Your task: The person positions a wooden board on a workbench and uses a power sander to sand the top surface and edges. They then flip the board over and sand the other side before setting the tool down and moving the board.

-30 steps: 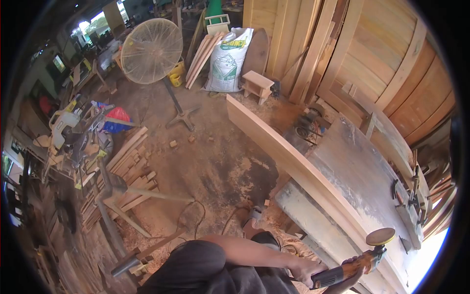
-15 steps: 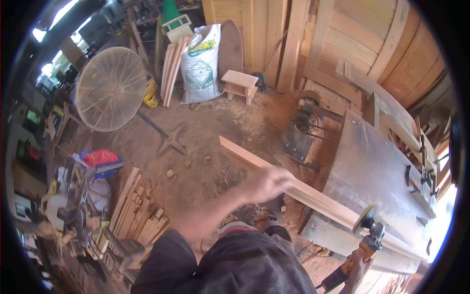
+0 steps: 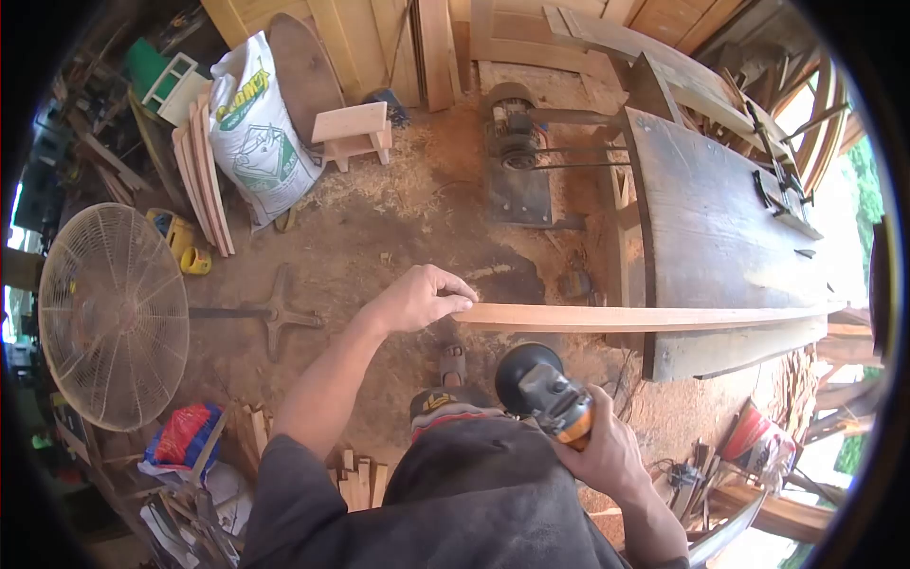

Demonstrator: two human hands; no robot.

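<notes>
A long, pale wooden strip (image 3: 588,318) extends from my left hand across to the workbench (image 3: 720,218), where its far part lies. My left hand (image 3: 417,299) pinches the near end of it between thumb and fingers. Close to my body, my right hand (image 3: 607,446) is wrapped around an angle grinder (image 3: 555,398) with a black and orange body. Its round dark disc (image 3: 517,365) sits below the strip in view, apart from it. Whether the disc is spinning cannot be seen.
A pedestal fan (image 3: 114,318) stands at left, its crossed foot on the dusty floor. A motor (image 3: 512,119) with belts adjoins the bench. Toward the back are a white sack (image 3: 265,142) and a small wooden stool (image 3: 351,128). Wood offcuts (image 3: 355,479) lie near my body.
My left hand has shifted from partway along the strip to its near end. The grinder has come off the strip and back toward my body. The camera view has turned right.
</notes>
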